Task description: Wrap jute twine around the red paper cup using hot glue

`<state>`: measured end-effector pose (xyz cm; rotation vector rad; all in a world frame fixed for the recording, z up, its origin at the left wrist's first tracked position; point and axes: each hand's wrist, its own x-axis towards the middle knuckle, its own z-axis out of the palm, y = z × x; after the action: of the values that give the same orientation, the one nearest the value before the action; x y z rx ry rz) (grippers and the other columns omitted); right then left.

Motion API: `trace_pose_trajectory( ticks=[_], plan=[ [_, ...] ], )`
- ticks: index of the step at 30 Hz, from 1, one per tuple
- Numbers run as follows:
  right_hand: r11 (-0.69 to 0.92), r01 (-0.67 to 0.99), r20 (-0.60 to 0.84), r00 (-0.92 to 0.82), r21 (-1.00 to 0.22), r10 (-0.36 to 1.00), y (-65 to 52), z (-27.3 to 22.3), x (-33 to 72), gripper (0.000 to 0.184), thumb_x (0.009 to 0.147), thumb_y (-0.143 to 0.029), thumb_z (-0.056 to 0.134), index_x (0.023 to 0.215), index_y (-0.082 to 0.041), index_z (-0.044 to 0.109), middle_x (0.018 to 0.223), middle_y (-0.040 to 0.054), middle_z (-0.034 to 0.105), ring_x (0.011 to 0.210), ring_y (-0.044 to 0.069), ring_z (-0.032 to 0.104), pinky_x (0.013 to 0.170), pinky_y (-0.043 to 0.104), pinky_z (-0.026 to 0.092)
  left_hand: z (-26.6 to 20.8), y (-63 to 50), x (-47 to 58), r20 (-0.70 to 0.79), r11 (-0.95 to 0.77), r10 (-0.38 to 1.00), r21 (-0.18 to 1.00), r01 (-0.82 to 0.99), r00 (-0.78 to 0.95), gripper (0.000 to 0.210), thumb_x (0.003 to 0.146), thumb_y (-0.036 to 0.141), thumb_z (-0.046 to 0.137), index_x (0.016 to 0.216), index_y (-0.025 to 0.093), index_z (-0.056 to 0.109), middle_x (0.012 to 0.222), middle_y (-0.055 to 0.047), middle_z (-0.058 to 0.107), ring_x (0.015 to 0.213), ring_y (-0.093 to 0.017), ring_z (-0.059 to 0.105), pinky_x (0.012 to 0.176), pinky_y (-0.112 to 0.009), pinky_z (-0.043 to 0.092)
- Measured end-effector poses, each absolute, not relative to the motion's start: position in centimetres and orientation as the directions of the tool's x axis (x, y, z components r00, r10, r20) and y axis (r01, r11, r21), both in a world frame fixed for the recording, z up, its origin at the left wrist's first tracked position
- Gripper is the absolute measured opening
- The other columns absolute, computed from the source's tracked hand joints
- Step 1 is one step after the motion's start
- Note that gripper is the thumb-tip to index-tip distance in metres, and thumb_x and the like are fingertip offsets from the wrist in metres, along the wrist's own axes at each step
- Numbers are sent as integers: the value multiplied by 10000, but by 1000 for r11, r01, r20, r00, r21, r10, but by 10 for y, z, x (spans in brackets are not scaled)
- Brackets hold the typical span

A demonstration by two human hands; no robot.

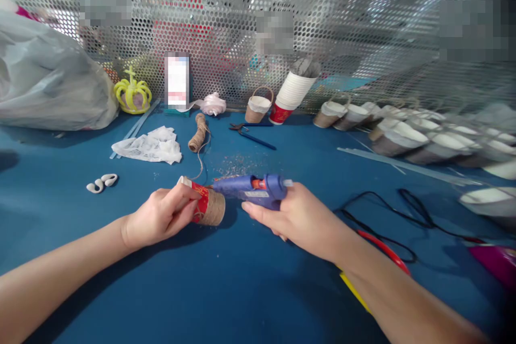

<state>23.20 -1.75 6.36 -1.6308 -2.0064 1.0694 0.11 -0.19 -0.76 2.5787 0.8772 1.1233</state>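
Observation:
My left hand (161, 214) grips a red paper cup (200, 201) lying on its side, its base pointing right. Brown twine (214, 208) is wound around the base half of the cup. A strand runs from the cup back to a twine spool (197, 134). In my right hand (300, 217) is a blue glue gun (245, 188), a clear glue stick poking out of its rear. The nozzle meets the upper side of the cup near the edge of the wound twine; whether it touches is hard to make out.
Behind my hands lie blue-handled pliers (253, 134), a crumpled white cloth (151, 145) and white earbuds (101, 183). A stack of paper cups (293, 94) leans against the perforated metal screen (229, 27). Several twine-wrapped baskets (397, 137) stand right, near a black cord (382, 201). A plastic bag (52, 75) sits left.

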Motion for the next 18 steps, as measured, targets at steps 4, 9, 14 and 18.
trace_pose_trajectory(
  ticks=[4, 9, 14, 18],
  plan=[
    [-21, 560, -230, -306, -828, 924, -6, 64, 240, 181, 753, -342, 578, 706, -171, 543, 418, -78, 439, 364, 74, 402, 393, 203, 367, -4, -3, 3, 632, -829, 554, 357, 430, 542, 91, 856, 116, 398, 878, 187, 450, 458, 95, 445, 327, -55, 403, 374, -151, 316],
    [-24, 537, -77, -77, -843, 994, 35, 53, 259, 167, 693, -300, 644, 666, -155, 567, 567, -1, 591, 498, 94, 535, 476, 205, 431, -4, -5, 2, 671, -860, 484, 246, 447, 562, 97, 861, 128, 389, 891, 176, 467, 511, 48, 525, 365, -74, 464, 386, -168, 350],
    [-35, 643, -43, 3, -765, 999, 67, 29, 273, 320, 786, -390, 555, 565, -159, 533, 532, 32, 592, 425, 78, 501, 438, 207, 410, -4, -5, 2, 698, -877, 432, 179, 445, 571, 104, 873, 128, 379, 901, 172, 470, 565, 13, 577, 406, -88, 503, 414, -180, 383],
    [-8, 737, 5, 16, -676, 1000, 73, 21, 278, 423, 844, -455, 444, 510, -196, 451, 429, 8, 489, 339, 85, 462, 392, 233, 366, -1, -5, 2, 710, -895, 390, 142, 423, 587, 110, 884, 131, 368, 901, 164, 471, 544, 17, 560, 402, -88, 493, 422, -187, 392]
  ],
)
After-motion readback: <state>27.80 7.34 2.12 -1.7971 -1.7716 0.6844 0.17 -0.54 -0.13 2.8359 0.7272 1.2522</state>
